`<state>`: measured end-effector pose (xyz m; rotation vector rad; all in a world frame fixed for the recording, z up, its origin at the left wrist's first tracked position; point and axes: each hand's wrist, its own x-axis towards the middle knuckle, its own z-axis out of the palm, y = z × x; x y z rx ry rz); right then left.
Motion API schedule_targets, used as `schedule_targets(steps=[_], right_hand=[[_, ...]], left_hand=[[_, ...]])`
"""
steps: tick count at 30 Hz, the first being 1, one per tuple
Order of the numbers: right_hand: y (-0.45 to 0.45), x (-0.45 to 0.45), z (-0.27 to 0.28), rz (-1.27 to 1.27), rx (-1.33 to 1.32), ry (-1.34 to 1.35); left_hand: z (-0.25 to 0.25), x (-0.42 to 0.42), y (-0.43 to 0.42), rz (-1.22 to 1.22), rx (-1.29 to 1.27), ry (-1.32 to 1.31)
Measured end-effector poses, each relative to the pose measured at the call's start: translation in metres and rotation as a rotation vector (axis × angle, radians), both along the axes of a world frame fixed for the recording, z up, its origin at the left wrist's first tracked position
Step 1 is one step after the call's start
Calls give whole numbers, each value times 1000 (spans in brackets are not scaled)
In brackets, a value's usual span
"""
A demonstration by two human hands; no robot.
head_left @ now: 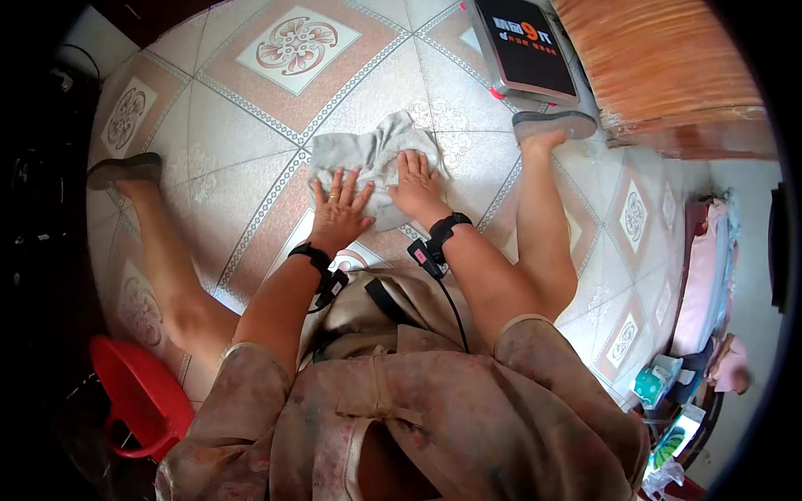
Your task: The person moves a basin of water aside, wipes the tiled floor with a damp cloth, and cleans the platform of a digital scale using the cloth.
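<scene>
A crumpled gray cloth (380, 152) is pressed flat on the tiled floor (242, 117) beneath the left hand (415, 188) and right hand (341, 213), whose fingers are spread fairly wide over it, its near edge partly covered by the right hand and therefore hard to trace, while a red container (146, 392) is seen well apart.

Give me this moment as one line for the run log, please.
left hand: flat on cloth | right hand: flat on cloth | cloth: rumpled, on tiled floor
</scene>
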<state>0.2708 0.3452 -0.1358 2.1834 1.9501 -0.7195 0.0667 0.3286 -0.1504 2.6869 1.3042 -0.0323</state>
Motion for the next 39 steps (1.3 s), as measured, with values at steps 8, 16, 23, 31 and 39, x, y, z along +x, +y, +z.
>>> schedule_targets(steps=[8, 16, 23, 31, 39], right_hand=[[28, 83, 8, -192, 279, 437], [119, 191, -26, -147, 349, -24], [171, 182, -60, -220, 301, -182], [194, 119, -54, -110, 346, -9], [157, 168, -43, -115, 324, -90]], left_hand=[[-7, -12, 11, 99, 56, -37], [-5, -11, 17, 93, -2, -94], [-9, -13, 18, 79, -30, -78], [-8, -11, 18, 79, -37, -78], [-8, -12, 18, 85, 1, -86]])
